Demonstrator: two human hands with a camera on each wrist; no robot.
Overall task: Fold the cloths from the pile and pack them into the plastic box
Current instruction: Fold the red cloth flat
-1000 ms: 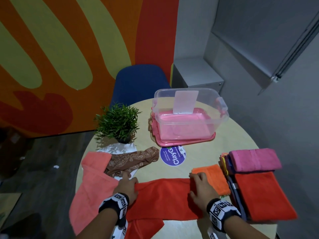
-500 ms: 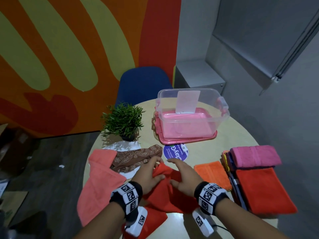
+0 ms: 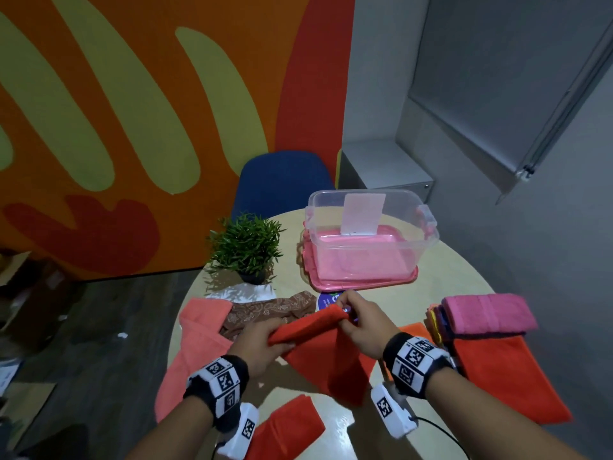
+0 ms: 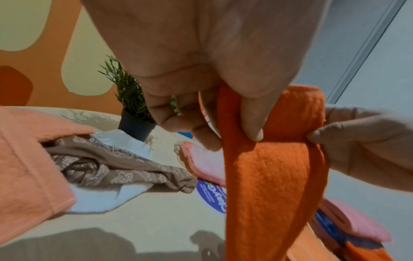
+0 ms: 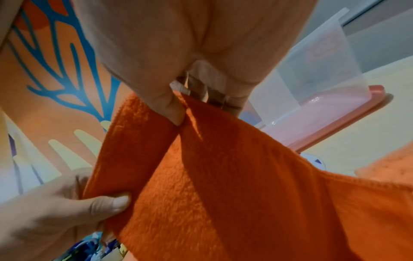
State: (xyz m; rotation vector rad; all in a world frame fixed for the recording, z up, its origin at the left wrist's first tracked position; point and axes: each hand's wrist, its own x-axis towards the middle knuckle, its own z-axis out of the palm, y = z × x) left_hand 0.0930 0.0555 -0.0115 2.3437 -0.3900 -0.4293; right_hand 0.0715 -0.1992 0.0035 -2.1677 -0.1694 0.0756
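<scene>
Fingers (image 4: 252,123) of the left hand (image 3: 262,343) pinch one end of the folded top edge of the red-orange cloth (image 3: 328,353), and the right hand (image 3: 361,323) pinches the other end, so the cloth is lifted above the table (image 3: 441,280) and hangs down between both hands. Beyond the hands the clear plastic box (image 3: 368,234) stands on a pink lid (image 3: 365,283). At the right side a pile of folded cloths (image 3: 487,330) lies on the table, with a pink one on top. At the left a salmon cloth (image 3: 192,343) and a brown patterned cloth (image 3: 265,313) lie near a small potted plant (image 3: 245,247). One more red cloth (image 3: 285,426) lies at the near edge.
</scene>
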